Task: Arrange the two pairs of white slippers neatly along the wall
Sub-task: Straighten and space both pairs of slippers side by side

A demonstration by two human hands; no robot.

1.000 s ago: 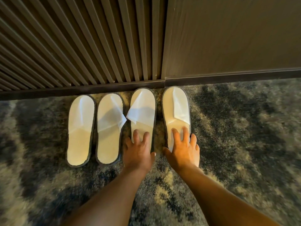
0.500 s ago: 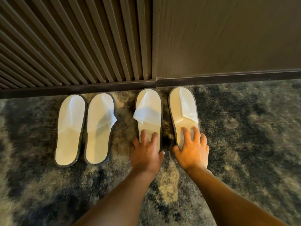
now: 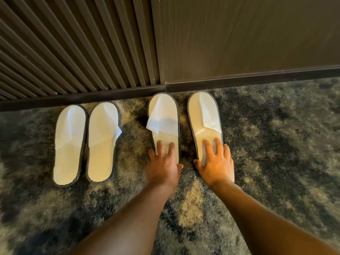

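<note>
Four white slippers with grey edging lie on the carpet, toes toward the wall. The left pair, one slipper (image 3: 69, 144) beside the other (image 3: 102, 144), lies close together a little back from the skirting. The right pair touches the skirting. My left hand (image 3: 163, 166) presses down on the heel of the third slipper (image 3: 163, 115), fingers spread on its insole. On the heel of the fourth slipper (image 3: 204, 116) my right hand (image 3: 216, 162) presses the same way, thumb at its left edge. A carpet gap separates the two pairs.
A dark skirting board (image 3: 239, 80) runs along the wall base. Above it are a slatted wooden panel (image 3: 73, 52) on the left and a plain dark panel (image 3: 239, 34) on the right. Mottled grey and beige carpet (image 3: 276, 144) covers the floor.
Both hands have slid the right pair to the right, away from the left pair, opening a gap between the two pairs. The left pair has stayed in place.
</note>
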